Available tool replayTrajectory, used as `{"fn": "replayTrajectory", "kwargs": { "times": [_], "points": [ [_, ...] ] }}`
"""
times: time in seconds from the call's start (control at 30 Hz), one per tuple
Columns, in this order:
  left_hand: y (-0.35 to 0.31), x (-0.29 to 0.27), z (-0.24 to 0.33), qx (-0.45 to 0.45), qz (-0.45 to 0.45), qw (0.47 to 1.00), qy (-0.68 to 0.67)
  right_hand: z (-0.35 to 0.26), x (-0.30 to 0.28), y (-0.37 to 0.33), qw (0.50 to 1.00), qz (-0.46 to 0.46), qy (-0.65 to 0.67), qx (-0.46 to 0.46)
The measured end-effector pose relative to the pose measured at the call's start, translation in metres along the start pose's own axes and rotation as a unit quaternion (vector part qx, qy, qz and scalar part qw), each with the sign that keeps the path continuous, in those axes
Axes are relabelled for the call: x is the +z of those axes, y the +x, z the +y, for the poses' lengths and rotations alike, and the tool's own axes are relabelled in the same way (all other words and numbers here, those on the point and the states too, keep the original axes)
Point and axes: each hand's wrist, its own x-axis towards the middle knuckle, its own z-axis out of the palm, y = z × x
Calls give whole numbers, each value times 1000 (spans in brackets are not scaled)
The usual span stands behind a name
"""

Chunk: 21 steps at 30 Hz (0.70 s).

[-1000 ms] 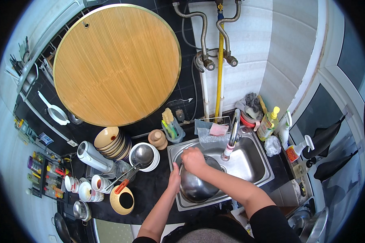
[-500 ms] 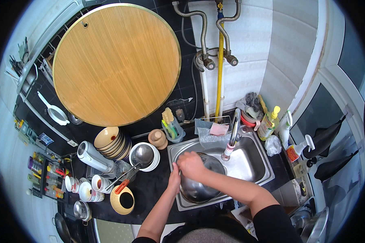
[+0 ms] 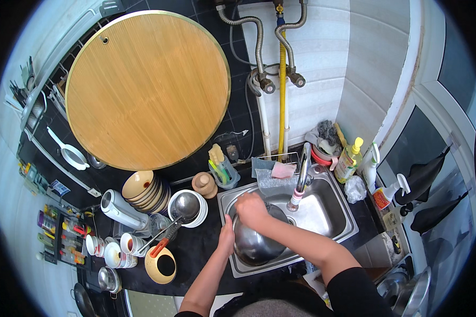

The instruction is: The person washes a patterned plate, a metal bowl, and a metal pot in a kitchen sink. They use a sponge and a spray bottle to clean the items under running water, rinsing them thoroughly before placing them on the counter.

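Observation:
A round, dark-grey metal bowl [image 3: 258, 244] sits tilted in the left part of the steel sink [image 3: 329, 207]. My left hand [image 3: 226, 236] grips its left rim with the thumb up; most of the fingers are hidden behind the edge. Across the bowl's upper left reaches my right hand [image 3: 250, 210], closed in a fist against the metal. Whatever it holds, if anything, is out of sight. The faucet [image 3: 300, 185] stands just right of the bowl, and I cannot make out running water.
Left of the sink are stacked white bowls [image 3: 201, 217] with a ladle [image 3: 186, 206], beige bowls [image 3: 138, 185] and a yellow bowl [image 3: 154, 271]. A wooden pestle-like piece [image 3: 204, 185] stands behind. Bottles, including dish soap [image 3: 348, 165], line the right. A round board [image 3: 148, 90] hangs above.
The bowl has tipped or turned, showing more of its smooth grey surface. My right hand has shifted slightly on it, and my left hand stays at the rim. The view has moved slightly.

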Motion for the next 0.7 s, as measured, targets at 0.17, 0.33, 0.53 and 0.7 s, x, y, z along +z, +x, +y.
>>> {"fn": "replayTrajectory", "kwargs": {
  "times": [0.17, 0.33, 0.53, 0.7],
  "points": [
    [27, -11, -32, -5, -38, 998, -55, -10, -8, -4, 999, -23, 45, -17],
    [16, -7, -18, -24, -27, 999, 25, 5, 2, -2, 1000, -4, 9, 8],
    [10, -11, -15, 16, -48, 999, -13, 6, -3, -5, 996, -24, 39, 71],
    [21, -26, -37, 36, -39, 998, -35, 41, -4, -12, 940, -52, 200, 273]
  ]
}}
